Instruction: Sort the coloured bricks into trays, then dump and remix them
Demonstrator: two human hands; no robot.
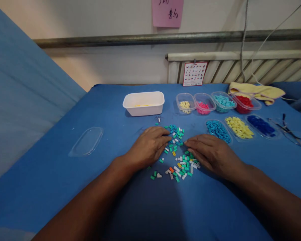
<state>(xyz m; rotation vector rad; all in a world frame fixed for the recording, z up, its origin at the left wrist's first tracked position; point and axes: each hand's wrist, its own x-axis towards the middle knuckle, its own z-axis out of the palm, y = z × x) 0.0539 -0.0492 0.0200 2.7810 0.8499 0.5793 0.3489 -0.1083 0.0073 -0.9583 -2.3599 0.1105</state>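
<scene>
Small toy building bricks [174, 141] in green, white and blue, with a few yellow and one orange brick [171, 169], lie in a loose pile on the blue cloth. My left hand [150, 145] rests at the left edge of the pile, fingers slightly bent and pointing right, the tips next to the bricks. Across from it, my right hand [213, 152] lies low with its fingers stretched out to the left, close to the green bricks. Neither hand shows anything held. Part of what lies under the palms is hidden.
Behind the pile stands a white tub [143, 109] with some yellow inside. Clear boxes of beige, pink, light-blue and red bricks [243, 103] line the back right; lids of blue, yellow [239, 127] and dark-blue bricks sit nearer. A clear lid [87, 142], yellow cloth [256, 91] and glasses [288, 130] lie around.
</scene>
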